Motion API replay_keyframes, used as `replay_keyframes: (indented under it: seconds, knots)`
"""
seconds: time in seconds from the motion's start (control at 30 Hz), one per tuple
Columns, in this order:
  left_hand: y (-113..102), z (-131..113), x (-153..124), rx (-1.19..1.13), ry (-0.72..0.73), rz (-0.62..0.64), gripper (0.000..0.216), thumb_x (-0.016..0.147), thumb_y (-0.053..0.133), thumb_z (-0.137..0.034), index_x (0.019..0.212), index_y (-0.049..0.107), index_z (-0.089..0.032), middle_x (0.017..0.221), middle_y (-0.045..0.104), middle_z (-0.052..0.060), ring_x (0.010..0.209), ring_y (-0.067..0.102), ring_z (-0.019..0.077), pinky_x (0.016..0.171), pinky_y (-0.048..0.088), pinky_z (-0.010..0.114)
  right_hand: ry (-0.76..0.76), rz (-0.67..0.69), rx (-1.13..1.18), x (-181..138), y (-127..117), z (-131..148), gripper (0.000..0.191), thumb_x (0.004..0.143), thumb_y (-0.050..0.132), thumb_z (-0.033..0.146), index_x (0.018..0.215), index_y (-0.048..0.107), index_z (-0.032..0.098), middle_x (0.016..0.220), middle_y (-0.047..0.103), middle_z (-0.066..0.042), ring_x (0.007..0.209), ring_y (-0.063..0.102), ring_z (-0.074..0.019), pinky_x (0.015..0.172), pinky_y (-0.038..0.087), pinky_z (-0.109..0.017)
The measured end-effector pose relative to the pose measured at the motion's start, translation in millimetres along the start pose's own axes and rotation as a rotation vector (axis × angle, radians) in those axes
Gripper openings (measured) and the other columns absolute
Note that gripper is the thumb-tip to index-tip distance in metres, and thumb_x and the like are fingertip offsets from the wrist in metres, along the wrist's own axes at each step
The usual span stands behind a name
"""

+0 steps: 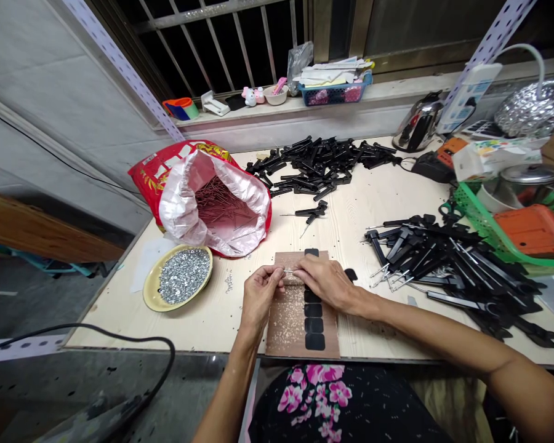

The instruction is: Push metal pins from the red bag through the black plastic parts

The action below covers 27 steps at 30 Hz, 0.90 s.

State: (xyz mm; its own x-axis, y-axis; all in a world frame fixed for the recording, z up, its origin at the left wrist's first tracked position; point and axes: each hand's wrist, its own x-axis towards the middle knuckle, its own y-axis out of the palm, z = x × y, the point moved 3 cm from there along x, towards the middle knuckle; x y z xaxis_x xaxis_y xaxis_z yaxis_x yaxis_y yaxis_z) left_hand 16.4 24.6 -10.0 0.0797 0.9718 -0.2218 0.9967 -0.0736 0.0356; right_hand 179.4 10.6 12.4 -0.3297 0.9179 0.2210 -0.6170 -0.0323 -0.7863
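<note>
Over a brown board (289,329) at the table's front edge, both of my hands meet at a thin metal rod (289,271). My left hand (262,292) is closed, pinching the rod's left end between thumb and fingers. From the other side my right hand (325,280) is closed around its right end; whatever else lies under those fingers is hidden. Several black rounded pads (314,325) run in a column down the board, and pale worn specks mark its surface. One more black pad (351,274) lies just right of my right hand.
A yellow bowl of small metal washers (184,275) stands left, below a red sack (154,178) holding thin reddish rods (221,203). Black plastic parts (323,160) are heaped at the back. Black parts with metal rods (425,258) pile up right, beside a green basket (477,215).
</note>
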Motion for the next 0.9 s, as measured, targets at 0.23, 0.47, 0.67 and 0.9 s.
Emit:
replay_keyframes:
  seconds: [0.23,0.47,0.67,0.9]
  knots:
    - [0.2,2.5,1.8,-0.017,-0.001,0.022,0.027,0.070,0.072,-0.038,0.080,0.064,-0.014,0.057,0.058,-0.003,0.049,0.051,0.0077,0.052,0.039,0.020,-0.033,-0.022,-0.082,-0.7,1.6,-3.6,0.020,0.096,0.042,0.028,0.094,0.058,0.016,0.091,0.058,-0.005,0.076,0.053,-0.0132,0.060,0.036,-0.023]
    - [0.3,0.4,1.0,0.017,0.017,-0.002,0.028,0.069,0.072,-0.038,0.080,0.065,-0.014,0.057,0.058,-0.003,0.049,0.051,0.0088,0.052,0.039,0.021,-0.001,0.023,0.012,-4.1,4.5,-3.7,0.019,0.096,0.042,0.030,0.097,0.057,0.018,0.090,0.059,-0.002,0.077,0.056,-0.0118,0.061,0.037,-0.022]
    - [0.2,3.8,2.4,0.018,0.013,0.016,0.027,0.071,0.071,-0.038,0.080,0.064,-0.014,0.058,0.058,-0.003,0.050,0.051,0.0084,0.053,0.038,0.021,-0.015,0.011,-0.050,-1.2,5.5,-4.0,0.024,0.097,0.039,0.029,0.093,0.059,0.015,0.089,0.058,-0.005,0.071,0.053,-0.0121,0.056,0.036,-0.023]
    - [0.2,1.8,4.2,-0.062,-0.024,0.033,0.027,0.068,0.074,-0.036,0.080,0.065,-0.013,0.056,0.057,-0.004,0.049,0.050,0.0071,0.052,0.039,0.020,-0.060,0.024,0.225,-0.4,4.9,-7.3,0.020,0.094,0.047,0.026,0.108,0.059,0.019,0.093,0.055,-0.004,0.084,0.055,-0.0131,0.074,0.045,-0.027]
